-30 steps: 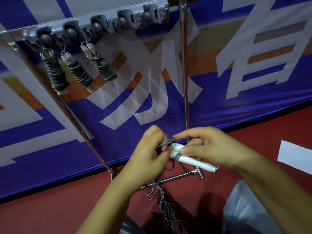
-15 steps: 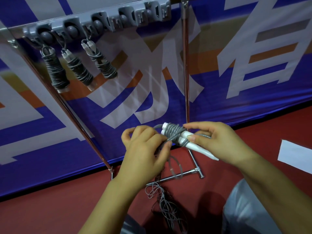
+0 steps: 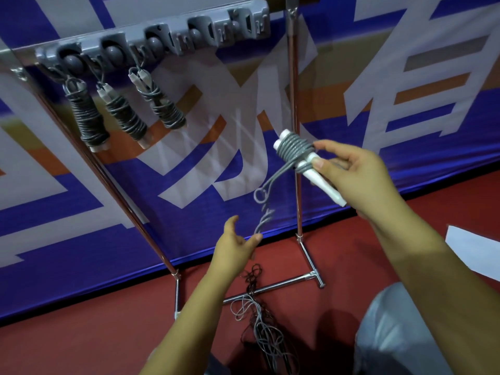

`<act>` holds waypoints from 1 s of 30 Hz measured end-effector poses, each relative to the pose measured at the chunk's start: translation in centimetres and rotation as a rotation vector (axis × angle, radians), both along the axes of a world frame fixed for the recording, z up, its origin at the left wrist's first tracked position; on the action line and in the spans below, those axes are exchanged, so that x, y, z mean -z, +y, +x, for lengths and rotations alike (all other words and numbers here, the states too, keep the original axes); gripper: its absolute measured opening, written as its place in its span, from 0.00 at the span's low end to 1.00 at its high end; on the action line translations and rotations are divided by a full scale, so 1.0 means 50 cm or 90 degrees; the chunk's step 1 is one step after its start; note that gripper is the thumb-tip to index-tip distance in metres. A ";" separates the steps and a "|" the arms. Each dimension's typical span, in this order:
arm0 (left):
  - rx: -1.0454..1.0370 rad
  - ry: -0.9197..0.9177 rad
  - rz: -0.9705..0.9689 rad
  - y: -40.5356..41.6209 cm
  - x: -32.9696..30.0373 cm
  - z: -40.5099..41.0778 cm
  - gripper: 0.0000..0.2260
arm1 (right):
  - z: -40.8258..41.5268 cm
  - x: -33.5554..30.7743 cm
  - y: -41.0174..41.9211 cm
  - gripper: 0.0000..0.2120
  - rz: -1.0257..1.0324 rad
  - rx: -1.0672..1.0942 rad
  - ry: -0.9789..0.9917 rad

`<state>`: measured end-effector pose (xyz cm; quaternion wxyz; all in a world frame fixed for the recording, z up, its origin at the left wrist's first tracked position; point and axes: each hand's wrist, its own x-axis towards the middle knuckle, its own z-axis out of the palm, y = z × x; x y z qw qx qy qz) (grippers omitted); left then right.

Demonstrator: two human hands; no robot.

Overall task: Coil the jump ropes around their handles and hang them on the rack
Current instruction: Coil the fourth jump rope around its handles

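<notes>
While our right hand [image 3: 349, 177] is gripping the paired white handles [image 3: 316, 169] upright near the rack [image 3: 167, 39], our left hand [image 3: 235, 244] is pinching the grey rope [image 3: 266, 209] low. We are keeping it taut, likely so each coil is seating tightly.

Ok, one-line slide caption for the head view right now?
Right hand holds white handles part-wrapped in gray rope; left hand pinches its tail below.
</notes>
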<state>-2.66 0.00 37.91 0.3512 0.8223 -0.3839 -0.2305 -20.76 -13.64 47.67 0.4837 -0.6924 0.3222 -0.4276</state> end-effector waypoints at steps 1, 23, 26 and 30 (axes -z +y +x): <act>-0.002 -0.010 0.031 -0.005 0.021 0.007 0.21 | 0.003 -0.010 -0.002 0.12 0.000 -0.002 -0.011; -0.071 0.495 -0.101 -0.024 0.085 0.025 0.06 | 0.052 -0.089 0.027 0.12 -0.045 -0.070 -0.009; 0.003 0.422 -0.045 -0.003 0.049 0.052 0.08 | 0.046 -0.071 0.029 0.14 -0.083 -0.066 0.035; -0.175 0.190 -0.121 0.018 -0.010 0.112 0.09 | 0.035 -0.060 0.027 0.15 -0.076 -0.074 0.054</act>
